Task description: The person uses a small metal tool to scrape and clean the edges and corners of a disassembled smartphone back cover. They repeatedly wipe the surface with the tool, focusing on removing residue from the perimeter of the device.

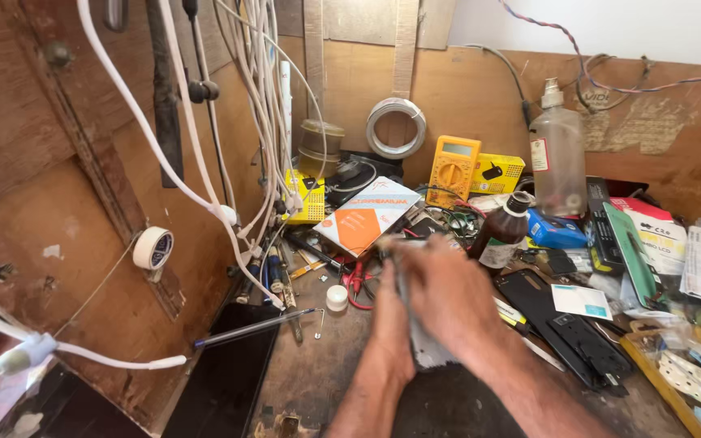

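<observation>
Close in, a dark, scuffed workbench (pixel 318 365) sits hemmed by brown plywood walls (pixel 58 203) draped with white cables (pixel 261 97) — clutter everywhere. Both hands meet mid-bench, motion-blurred: the left hand (pixel 391 320) and right hand (pixel 448 296) clasp a thin grey flat piece (pixel 427 353), mostly hidden between them. Beyond stand a brown bottle (pixel 503 231), a yellow multimeter (pixel 453 169) and a clear spray bottle (pixel 557 154).

You hold a thin, flat grey slab (pixel 423 345) upright on edge between both palms, low over the cluttered tabletop; its pale lower corner shows below your wrists.
</observation>
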